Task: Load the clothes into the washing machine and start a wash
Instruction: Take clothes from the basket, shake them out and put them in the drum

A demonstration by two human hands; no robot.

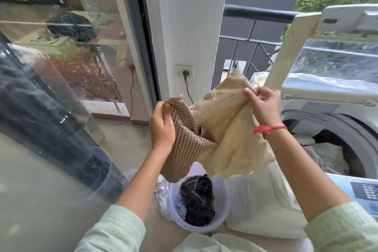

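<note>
Both hands — left hand [162,127] and right hand [263,106] — pinch the beige cloth [227,135] spread above the laundry bucket [222,221], apparently to straighten it for the open washing machine [347,120] alongside.

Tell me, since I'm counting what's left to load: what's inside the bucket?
A dark striped garment and some light blue cloth fill the bucket; anything beneath is covered.

Soft even daylight from the open side ahead of me, shadows faint; reflections and glare wash the glass door [61,57] at my left, its near part blurred, the cloth [225,129] sharp at centre, wide-angle bending toward the edges.
</note>
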